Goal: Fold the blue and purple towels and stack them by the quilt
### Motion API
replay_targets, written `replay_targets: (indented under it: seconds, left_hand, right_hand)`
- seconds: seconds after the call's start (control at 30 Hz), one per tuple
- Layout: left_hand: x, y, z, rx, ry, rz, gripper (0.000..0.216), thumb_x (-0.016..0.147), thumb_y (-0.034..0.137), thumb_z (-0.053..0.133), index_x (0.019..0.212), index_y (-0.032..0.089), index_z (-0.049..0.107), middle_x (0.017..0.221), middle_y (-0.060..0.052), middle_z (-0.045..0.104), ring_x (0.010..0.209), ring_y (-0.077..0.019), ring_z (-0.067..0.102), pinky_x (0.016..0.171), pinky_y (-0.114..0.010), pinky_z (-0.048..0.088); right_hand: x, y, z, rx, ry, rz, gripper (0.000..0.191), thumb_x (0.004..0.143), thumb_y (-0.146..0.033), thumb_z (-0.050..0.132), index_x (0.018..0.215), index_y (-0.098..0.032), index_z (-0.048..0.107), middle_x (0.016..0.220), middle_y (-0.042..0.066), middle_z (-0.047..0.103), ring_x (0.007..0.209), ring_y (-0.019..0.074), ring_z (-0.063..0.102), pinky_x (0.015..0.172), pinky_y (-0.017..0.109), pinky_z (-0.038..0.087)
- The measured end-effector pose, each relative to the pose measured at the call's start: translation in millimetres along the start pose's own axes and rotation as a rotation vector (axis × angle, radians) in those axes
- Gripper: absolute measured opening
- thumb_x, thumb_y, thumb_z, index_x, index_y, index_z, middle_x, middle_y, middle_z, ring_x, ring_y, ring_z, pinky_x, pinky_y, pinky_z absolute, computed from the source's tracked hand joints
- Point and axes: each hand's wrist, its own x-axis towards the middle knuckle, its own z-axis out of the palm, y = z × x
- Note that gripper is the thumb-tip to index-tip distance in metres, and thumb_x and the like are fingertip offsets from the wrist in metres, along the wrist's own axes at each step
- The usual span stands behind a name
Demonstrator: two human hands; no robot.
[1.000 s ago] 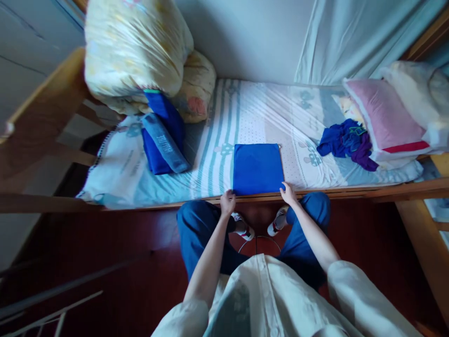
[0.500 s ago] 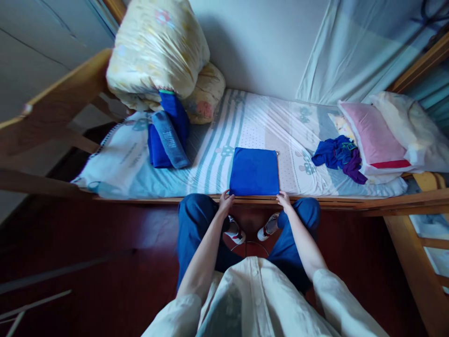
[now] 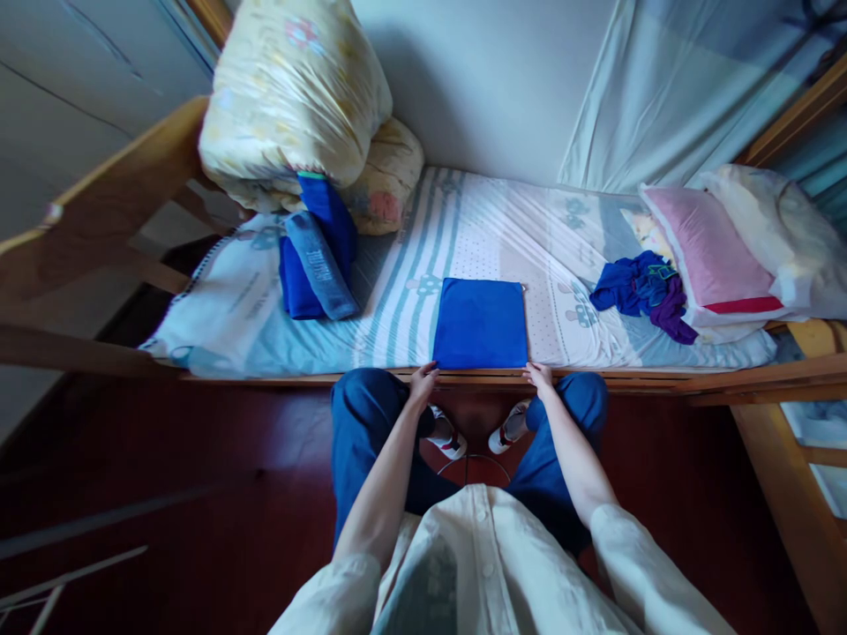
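Observation:
A flat blue square cloth (image 3: 480, 323), smooth and with a small pale tag at its far right corner, lies at the front edge of the bed. At its near left corner, my left hand (image 3: 423, 383) is closed with the fingertips pinching the edge. My right hand (image 3: 538, 377) pinches the near right corner in the same way. Both wrists rest close to my knees, just off the mattress (image 3: 397, 331).
Left on the bed are a rolled blue-grey cloth (image 3: 321, 266) on a blue cloth (image 3: 297, 287) and a bulky yellow quilt (image 3: 291, 97). Crumpled blue and purple clothes (image 3: 639, 287) lie right, beside a pink pillow (image 3: 708, 242). A wooden rail (image 3: 615, 381) edges the bed.
The left fingers have come in slightly over the near left corner of the cloth. The cloth stays in place; the view has shifted a little.

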Motion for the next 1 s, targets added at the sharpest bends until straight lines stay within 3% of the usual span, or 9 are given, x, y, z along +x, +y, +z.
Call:
replay_targets:
  seconds: [0.17, 0.33, 0.47, 0.6, 0.7, 0.77, 0.87, 1.0]
  left_hand:
    - [-5.7, 4.4, -0.5, -0.046, 0.044, 0.022, 0.036, 0.076, 0.012, 0.071, 0.112, 0.010, 0.072, 0.086, -0.009, 0.074, 0.070, -0.0153, 0.069, 0.073, -0.029, 0.058]
    - [-7.1, 3.2, -3.8, 0.067, 0.092, 0.095, 0.041, 0.067, 0.010, 0.070, 0.108, 0.008, 0.074, 0.075, -0.006, 0.073, 0.071, -0.0193, 0.070, 0.073, -0.031, 0.057]
    - [-2.2, 5.8, -7.4, 0.137, 0.065, 0.195, 0.042, 0.063, 0.014, 0.067, 0.104, 0.010, 0.075, 0.069, -0.003, 0.070, 0.068, -0.0190, 0.068, 0.068, -0.029, 0.054]
    - [7.4, 12.2, -9.3, 0.236, 0.047, 0.270, 0.032, 0.062, 0.019, 0.068, 0.093, 0.014, 0.075, 0.062, 0.001, 0.064, 0.067, -0.0180, 0.066, 0.069, -0.027, 0.053]
    - [13.7, 16.4, -8.9, 0.338, 0.102, 0.299, 0.024, 0.066, 0.024, 0.068, 0.088, 0.018, 0.075, 0.062, 0.002, 0.062, 0.069, -0.0192, 0.066, 0.077, -0.031, 0.055]
    - [16.7, 18.9, -7.7, 0.372, 0.149, 0.344, 0.020, 0.069, 0.027, 0.068, 0.086, 0.019, 0.074, 0.071, -0.001, 0.065, 0.077, -0.0214, 0.067, 0.082, -0.034, 0.055]
    - [19.7, 22.3, -4.6, 0.334, 0.176, 0.413, 0.018, 0.071, 0.029, 0.069, 0.086, 0.019, 0.071, 0.101, -0.008, 0.070, 0.100, -0.0256, 0.067, 0.086, -0.035, 0.056]
    - [21.8, 24.5, 0.8, 0.240, 0.071, 0.441, 0.014, 0.078, 0.028, 0.064, 0.089, 0.019, 0.062, 0.122, -0.012, 0.069, 0.119, -0.0247, 0.062, 0.093, -0.034, 0.056]
  right_hand:
    - [2.7, 1.2, -0.6, -0.007, 0.040, -0.008, 0.009, 0.086, -0.018, 0.067, 0.080, -0.013, 0.070, 0.069, 0.004, 0.075, 0.058, 0.0117, 0.069, 0.048, 0.014, 0.048]
    - [2.0, 4.2, 0.9, 0.007, 0.049, -0.009, 0.011, 0.081, -0.015, 0.070, 0.070, -0.013, 0.068, 0.063, 0.004, 0.072, 0.051, 0.0106, 0.064, 0.046, 0.016, 0.049]
    - [2.1, 4.1, 2.2, 0.030, 0.057, -0.028, 0.003, 0.081, -0.014, 0.067, 0.081, -0.013, 0.070, 0.067, 0.005, 0.073, 0.052, 0.0105, 0.064, 0.046, 0.016, 0.049]
    - [5.3, 1.2, 3.6, 0.033, 0.086, -0.081, 0.025, 0.080, -0.014, 0.064, 0.104, -0.015, 0.071, 0.075, 0.003, 0.074, 0.056, 0.0110, 0.066, 0.050, 0.017, 0.051]
    - [8.1, -1.9, 5.8, -0.007, 0.047, -0.190, 0.030, 0.082, -0.019, 0.056, 0.106, -0.017, 0.074, 0.079, 0.003, 0.075, 0.060, 0.0124, 0.066, 0.054, 0.020, 0.054]
    - [9.5, -4.1, 7.4, -0.051, 0.012, -0.248, 0.033, 0.082, -0.023, 0.053, 0.105, -0.017, 0.076, 0.080, 0.003, 0.075, 0.065, 0.0146, 0.067, 0.059, 0.023, 0.056]
    - [11.5, -7.7, 9.1, -0.165, 0.007, -0.316, 0.038, 0.076, -0.023, 0.058, 0.108, -0.016, 0.077, 0.081, 0.003, 0.076, 0.073, 0.0182, 0.069, 0.070, 0.028, 0.059]
    - [17.1, -12.8, 11.1, -0.314, 0.054, -0.431, 0.028, 0.072, -0.023, 0.067, 0.097, -0.015, 0.077, 0.088, 0.008, 0.077, 0.082, 0.0228, 0.070, 0.084, 0.035, 0.057]
